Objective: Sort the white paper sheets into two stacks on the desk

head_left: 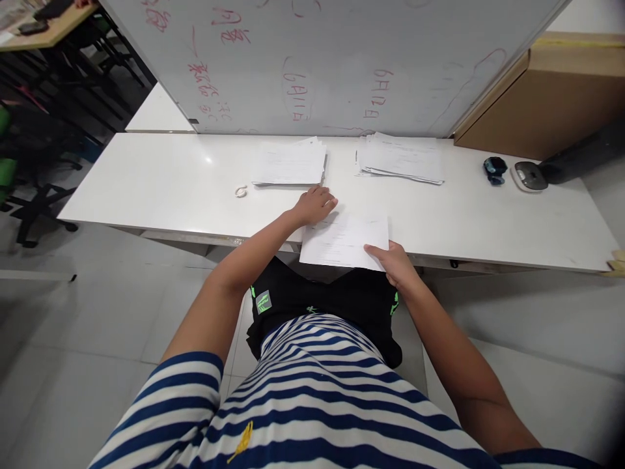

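Observation:
A printed sheet of paper (342, 242) lies partly over the front edge of the white table. My right hand (398, 262) grips its near right corner, thumb on top and the fingers underneath. My left hand (316, 204) rests at the sheet's far left corner with its fingers stretched out, palm down. Just beyond that hand sits a stack of papers (290, 163). A second, less even stack of papers (403, 158) lies farther right, near the whiteboard. Whether more than one sheet is in my right hand, I cannot tell.
A whiteboard (332, 65) with red writing stands along the table's (161, 189) back. To the left lies a small white coiled object (241, 191). On the right are a dark watch (495, 169), a rounded grey-and-white device (530, 176) and a cardboard box (547, 98).

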Motion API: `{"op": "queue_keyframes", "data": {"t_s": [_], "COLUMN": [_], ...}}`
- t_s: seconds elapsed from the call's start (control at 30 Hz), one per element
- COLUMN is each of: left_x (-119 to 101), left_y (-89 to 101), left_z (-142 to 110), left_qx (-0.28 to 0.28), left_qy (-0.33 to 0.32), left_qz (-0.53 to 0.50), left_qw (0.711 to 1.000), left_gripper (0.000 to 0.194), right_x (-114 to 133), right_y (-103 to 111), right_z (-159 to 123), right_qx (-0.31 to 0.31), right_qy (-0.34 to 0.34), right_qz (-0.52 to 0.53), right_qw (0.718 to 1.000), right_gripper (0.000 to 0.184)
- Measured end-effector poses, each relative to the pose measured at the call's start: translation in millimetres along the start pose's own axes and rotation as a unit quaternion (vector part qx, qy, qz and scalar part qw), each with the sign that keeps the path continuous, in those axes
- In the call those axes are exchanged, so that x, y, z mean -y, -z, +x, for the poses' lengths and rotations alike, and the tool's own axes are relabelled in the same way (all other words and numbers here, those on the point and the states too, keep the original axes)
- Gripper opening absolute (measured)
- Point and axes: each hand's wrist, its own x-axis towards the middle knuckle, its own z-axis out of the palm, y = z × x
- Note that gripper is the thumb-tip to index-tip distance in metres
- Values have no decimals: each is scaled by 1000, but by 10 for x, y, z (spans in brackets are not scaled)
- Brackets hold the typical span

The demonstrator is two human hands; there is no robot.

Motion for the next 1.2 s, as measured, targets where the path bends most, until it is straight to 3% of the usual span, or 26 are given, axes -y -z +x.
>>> {"op": "queue_keyframes", "data": {"t_s": [0.23,1.0,1.2], "left_x": [-11,-59,-54], "left_y": [-16,25,11], "left_z": [-9,-40,-42], "left_qx": [-14,-21,-28], "left_qy": [-5,9,0], "left_qz": [2,0,8], "left_qw": [1000,1000,1000], "left_gripper": [53,49,46], "right_x": [-41,-323,-282], "right_y": [32,88,89], "right_z": [-38,-106,-186], "right_qx": [-7,-4,-1], "right_qy": [-24,-14,-34], "right_qz": [1,-12,-23], "right_qw": [1000,1000,999], "right_gripper": [38,45,46]}}
